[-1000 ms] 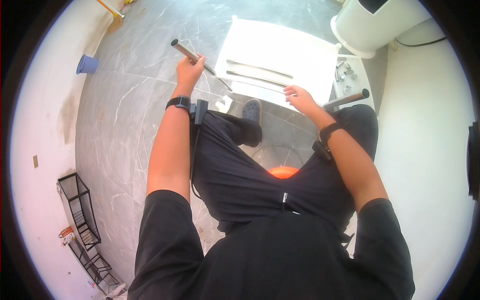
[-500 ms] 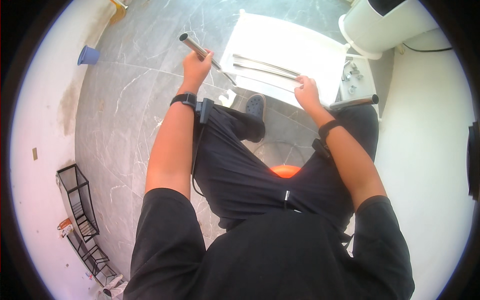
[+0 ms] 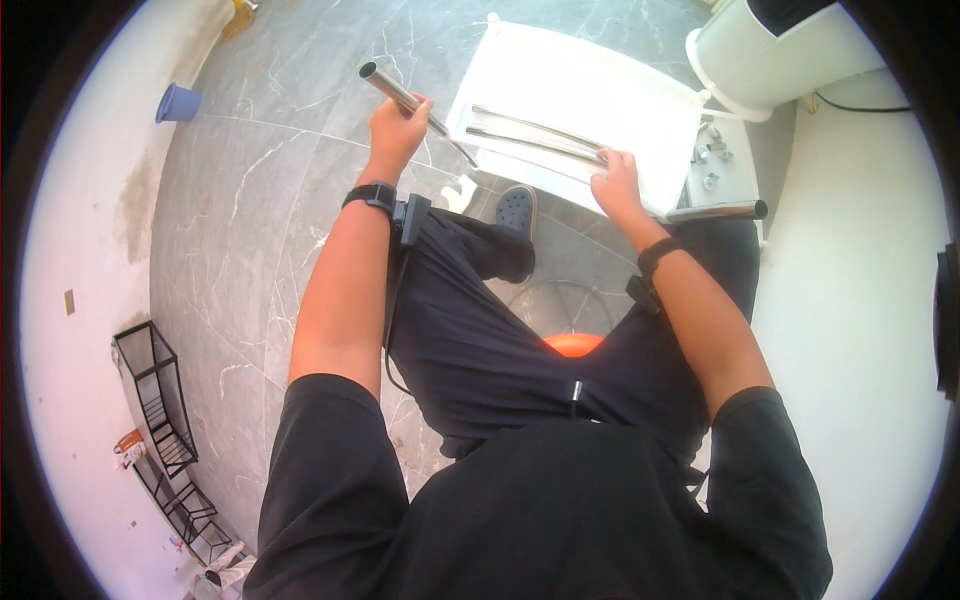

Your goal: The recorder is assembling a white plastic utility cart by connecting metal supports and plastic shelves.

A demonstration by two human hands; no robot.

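While a person's left hand [image 3: 398, 132] wraps firmly around a shiny silver metal tube [image 3: 385, 84] held aslant at the left edge of a white rectangular panel [image 3: 580, 75], the right hand [image 3: 617, 185], fingers bent, reaches the right ends of slim silver metal rods [image 3: 535, 143] lying on that panel; whether it grips them cannot be told. Small silver metal fittings [image 3: 711, 181] lie to the right; a second silver tube [image 3: 715, 211] rests below them.

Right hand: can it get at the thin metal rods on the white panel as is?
Likely yes: right hand is at the right ends of the thin metal rods, nothing visibly in between.
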